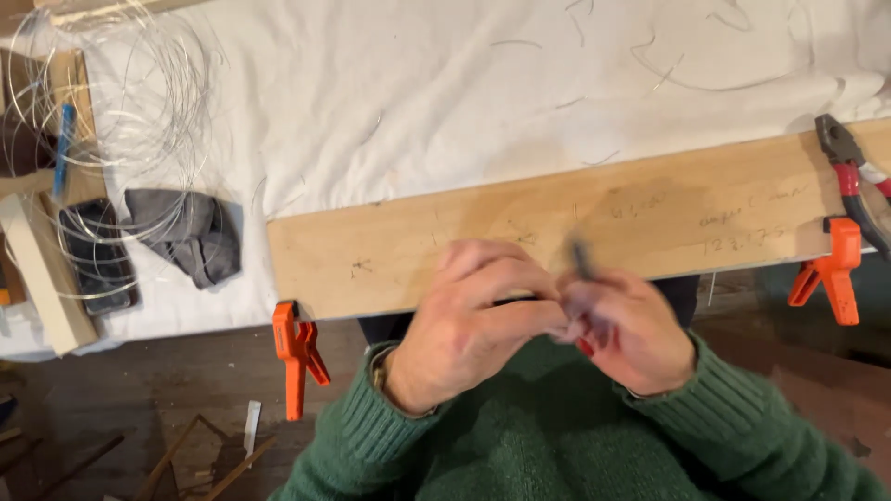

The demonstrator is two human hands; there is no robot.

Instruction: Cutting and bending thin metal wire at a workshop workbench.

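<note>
My left hand (469, 320) and my right hand (626, 334) meet in front of my chest, just below the near edge of a long wooden board (408, 250). Both sleeves are green knit. My right hand is blurred and is closed around a small dark tool (582, 262) with a hint of red at the palm; its tip points up toward the board. The fingers of my left hand curl in and touch the right hand's fingertips, pinching something too small to make out.
Two orange clamps (295, 357) (832, 269) hold the board to a table covered in white cloth (445, 93). Red-handled pliers (858, 176) lie at the right end. A coil of thin wire (121, 121), a grey rag (190, 232) and a dark phone-like object (96, 255) lie at left.
</note>
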